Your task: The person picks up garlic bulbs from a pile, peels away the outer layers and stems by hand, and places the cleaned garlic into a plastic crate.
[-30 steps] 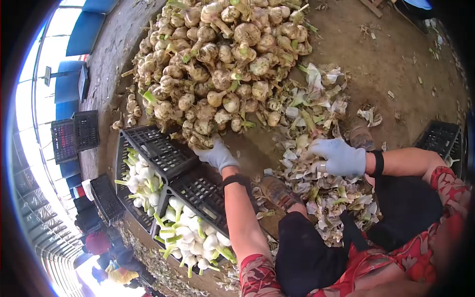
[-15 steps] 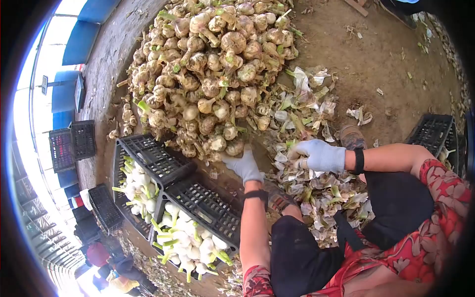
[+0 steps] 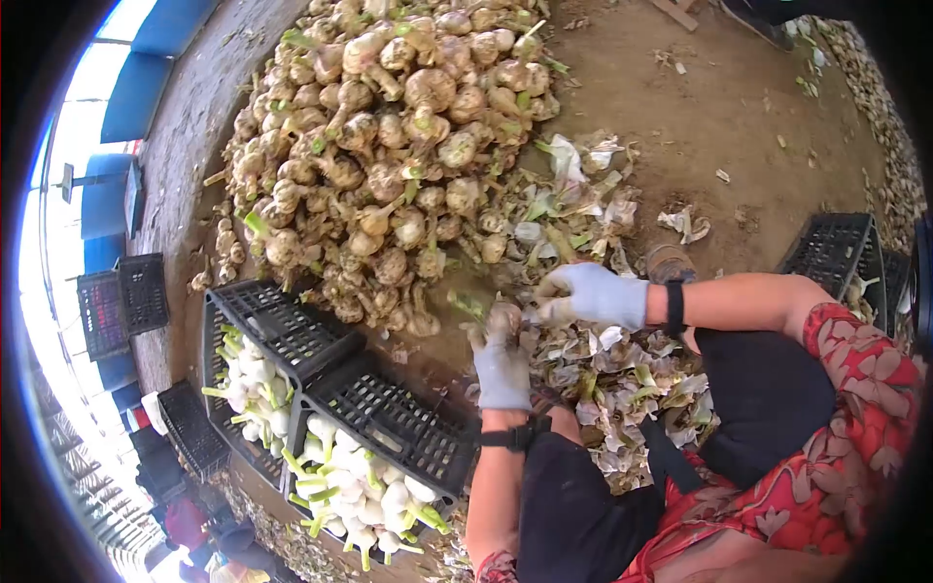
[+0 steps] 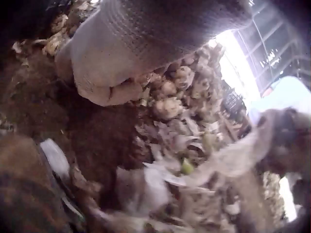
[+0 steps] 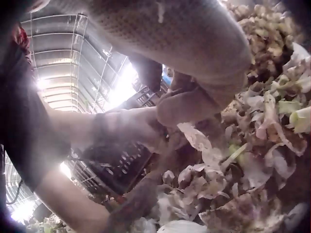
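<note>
In the head view my gloved left hand [image 3: 501, 369] holds a soil-stained garlic bulb [image 3: 504, 318] upright, with its green-tipped stalk [image 3: 466, 304] pointing up and left. My gloved right hand [image 3: 600, 294] is just right of the bulb, its curled fingers facing it. Whether those fingers hold anything I cannot tell. In the right wrist view the right hand [image 5: 194, 63] shows bent fingers above loose papery skins [image 5: 197, 138]. The left wrist view shows the back of the left glove [image 4: 121, 53]; the bulb is hidden there. Below both hands lies a heap of garlic peelings [image 3: 622, 379].
A large pile of unpeeled garlic [image 3: 379, 155] lies ahead. At left, black crates [image 3: 389, 418] hold cleaned white bulbs [image 3: 364, 486] with green stems. Another black crate [image 3: 831, 255] stands at right. A shoe [image 3: 669, 262] rests among the peelings.
My left hand has come away from the pile's lower edge, moving right and towards me with a garlic bulb. The right hand stays over the peelings, now close beside the bulb.
</note>
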A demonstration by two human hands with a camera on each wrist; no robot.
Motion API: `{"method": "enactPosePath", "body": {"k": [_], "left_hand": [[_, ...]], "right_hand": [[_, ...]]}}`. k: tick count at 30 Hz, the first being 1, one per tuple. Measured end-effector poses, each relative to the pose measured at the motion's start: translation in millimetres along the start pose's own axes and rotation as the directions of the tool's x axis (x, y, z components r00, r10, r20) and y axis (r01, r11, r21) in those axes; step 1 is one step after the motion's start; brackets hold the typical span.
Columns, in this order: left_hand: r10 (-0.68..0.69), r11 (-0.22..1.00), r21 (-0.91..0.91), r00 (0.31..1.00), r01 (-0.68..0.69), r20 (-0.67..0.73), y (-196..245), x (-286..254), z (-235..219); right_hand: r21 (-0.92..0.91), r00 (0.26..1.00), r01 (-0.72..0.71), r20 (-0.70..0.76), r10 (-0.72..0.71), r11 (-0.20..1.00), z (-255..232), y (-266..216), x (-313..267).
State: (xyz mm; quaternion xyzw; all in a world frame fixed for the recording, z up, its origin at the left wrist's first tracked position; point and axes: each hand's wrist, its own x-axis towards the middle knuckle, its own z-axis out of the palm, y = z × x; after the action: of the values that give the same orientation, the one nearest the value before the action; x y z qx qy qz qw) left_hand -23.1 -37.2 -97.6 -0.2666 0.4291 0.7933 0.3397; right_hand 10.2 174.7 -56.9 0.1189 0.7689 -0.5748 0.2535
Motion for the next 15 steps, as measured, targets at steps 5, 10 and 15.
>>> {"method": "enactPosePath", "body": {"k": [5, 10, 15], "left_hand": [[0.218, 0.927, 0.334, 0.969, -0.169, -0.116, 7, -21, 46], [0.611, 0.244, 0.846, 0.752, -0.475, 0.246, 13, -14, 51], [0.619, -0.065, 0.895, 0.686, -0.441, 0.383, 13, -41, 92]], "right_hand": [[0.135, 0.999, -0.039, 0.004, 0.038, 0.99, -1, -5, 22], [0.15, 0.988, 0.144, -0.081, -0.133, 0.978, -11, -13, 36], [0.034, 0.984, 0.152, -0.094, -0.149, 0.988, -14, -36, 21]]}}
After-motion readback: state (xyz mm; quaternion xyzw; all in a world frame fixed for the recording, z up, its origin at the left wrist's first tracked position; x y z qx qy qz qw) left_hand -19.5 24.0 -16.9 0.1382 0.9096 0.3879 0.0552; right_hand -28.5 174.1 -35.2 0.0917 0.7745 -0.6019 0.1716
